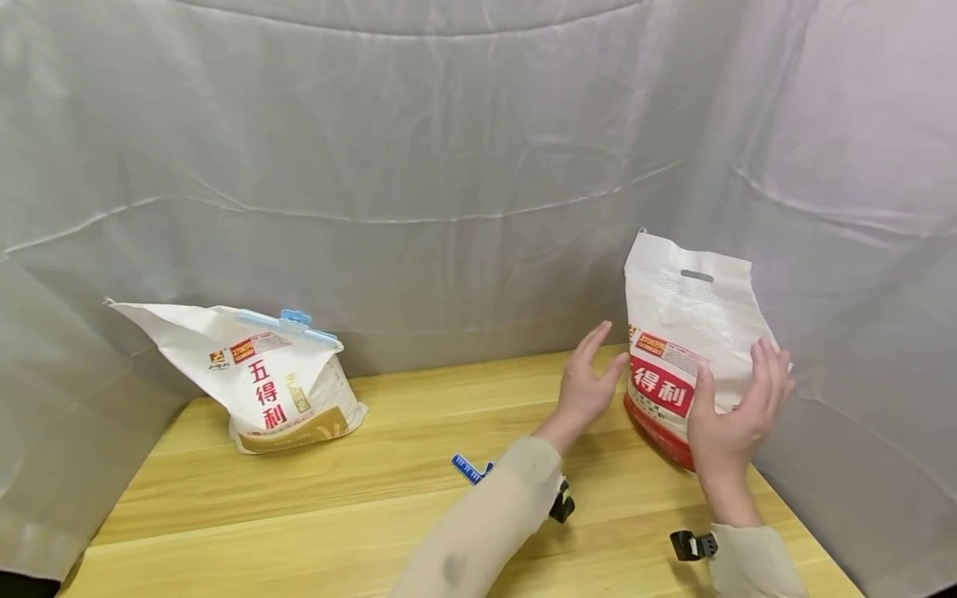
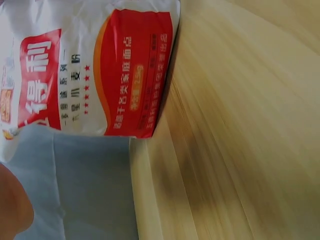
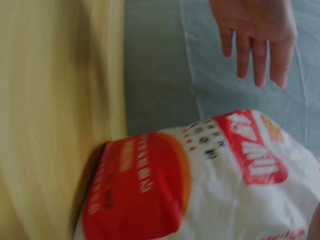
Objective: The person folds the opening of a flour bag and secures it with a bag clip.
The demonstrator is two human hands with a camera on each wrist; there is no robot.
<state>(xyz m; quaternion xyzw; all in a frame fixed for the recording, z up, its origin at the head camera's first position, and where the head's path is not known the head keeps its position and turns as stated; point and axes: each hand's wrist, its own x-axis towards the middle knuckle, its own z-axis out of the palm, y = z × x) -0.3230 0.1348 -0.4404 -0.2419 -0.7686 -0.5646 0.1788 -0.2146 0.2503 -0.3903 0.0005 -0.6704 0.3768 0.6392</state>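
Note:
A white and red flour bag (image 1: 691,320) with a cut-out handle at its top stands at the right back of the wooden table. My left hand (image 1: 586,386) is held just left of it, fingers extended; the right wrist view shows this hand (image 3: 257,30) apart from the bag. At the bag's right front is my right hand (image 1: 733,423), its fingers spread and overlapping the bag in the head view. Neither hand grips anything. The bag's red lower part (image 2: 135,75) rests on the tabletop in the left wrist view.
Another flour bag (image 1: 254,365), white and gold, leans at the table's left back with a light blue clip (image 1: 295,322) across its top. A dark blue plastic piece (image 1: 468,468) lies mid-table, partly behind my left sleeve. Grey curtain (image 1: 419,166) encloses the table (image 1: 299,515).

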